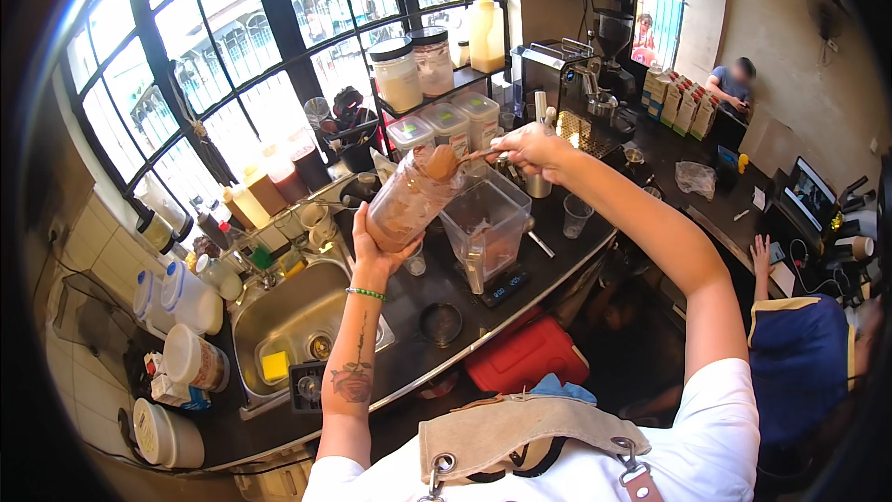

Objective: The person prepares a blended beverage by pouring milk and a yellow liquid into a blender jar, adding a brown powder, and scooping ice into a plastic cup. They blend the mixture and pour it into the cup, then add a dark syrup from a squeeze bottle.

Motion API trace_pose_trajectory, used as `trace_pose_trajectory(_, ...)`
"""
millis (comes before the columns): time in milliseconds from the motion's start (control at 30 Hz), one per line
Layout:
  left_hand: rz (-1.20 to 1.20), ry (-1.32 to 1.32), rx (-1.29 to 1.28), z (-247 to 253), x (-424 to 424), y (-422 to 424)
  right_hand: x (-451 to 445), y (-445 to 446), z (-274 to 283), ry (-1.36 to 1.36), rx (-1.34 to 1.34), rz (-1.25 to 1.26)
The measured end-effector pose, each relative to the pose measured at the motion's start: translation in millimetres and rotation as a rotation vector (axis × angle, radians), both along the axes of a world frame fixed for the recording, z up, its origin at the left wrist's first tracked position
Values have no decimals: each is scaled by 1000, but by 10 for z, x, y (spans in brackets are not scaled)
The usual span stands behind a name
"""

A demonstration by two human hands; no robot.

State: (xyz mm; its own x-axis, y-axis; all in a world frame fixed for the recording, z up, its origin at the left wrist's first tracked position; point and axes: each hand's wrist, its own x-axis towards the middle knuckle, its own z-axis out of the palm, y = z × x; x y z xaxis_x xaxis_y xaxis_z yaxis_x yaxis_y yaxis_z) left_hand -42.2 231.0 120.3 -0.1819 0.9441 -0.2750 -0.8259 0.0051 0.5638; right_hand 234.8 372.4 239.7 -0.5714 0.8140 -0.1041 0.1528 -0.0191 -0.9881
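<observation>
My left hand (376,251) grips a clear jar (408,206), its walls smeared with brown powder, and holds it tilted with the mouth toward the upper right. In my right hand (533,150) is the handle of a spoon (481,154). A heap of brown powder (442,164) sits on the spoon's bowl at the jar's mouth. Just below stands a clear square pitcher (488,216) with some brown powder inside. It rests on a black digital scale (507,287) with a lit display. A dark round lid (440,324) lies on the counter nearby.
A steel sink (279,321) with a yellow sponge (275,366) is on the left. Behind the pitcher are lidded tubs (446,124) and an espresso machine (557,77). A clear plastic cup (577,215) stands to the right. One person in blue (801,362) is close on the right; another sits farther back.
</observation>
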Motion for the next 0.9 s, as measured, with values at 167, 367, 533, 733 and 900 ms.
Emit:
trace_pose_trajectory(167, 60, -54, -11, -216, -359, -32, 73, -161, -248, -412, 1198, -71)
trace_pose_trajectory(367, 55, -22, -19, -130, -242, 37, 147, -79, -560, -614, 1622, 414)
trace_pose_trajectory(533, 38, -28, 6, -130, -253, 11, 119, -103, 51, -253, 1027, 113)
trace_pose_trajectory(733, -106, -8, 48, 0, -24, -68, -319, -349, 60, -191, 1280, 274)
trace_pose_trajectory(900, -189, -9, 30, 88, 124, -116, -608, -409, -30, -395, 1687, 446)
